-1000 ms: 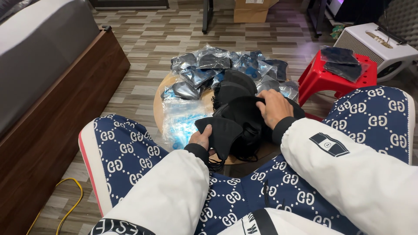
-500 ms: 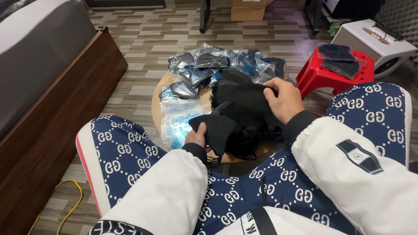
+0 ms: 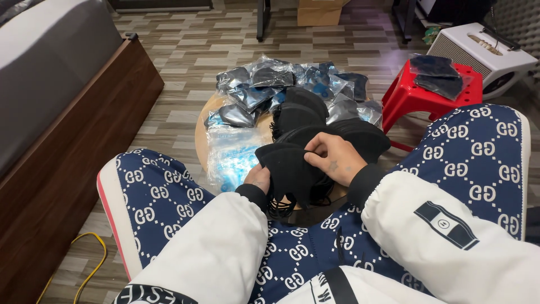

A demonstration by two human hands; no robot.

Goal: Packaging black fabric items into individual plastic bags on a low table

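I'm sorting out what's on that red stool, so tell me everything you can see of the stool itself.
The red plastic stool stands upright on the wood-look floor, right of the round table and beside a white box. Its square top is glossy, with splayed legs below. Two dark packets in clear wrap lie on it. No hand touches it.

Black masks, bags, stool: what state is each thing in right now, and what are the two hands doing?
Black mask: held up, pinched between both hands.
Left hand: closed grip on the mask's lower edge.
Right hand: fingers pinching the mask's top.
Pile of black masks: loose, unbagged, heaped on the round table.
Clear bags: empty, stacked flat.
Bagged masks: sealed, heaped behind.
Red stool: upright, two bagged masks on top.
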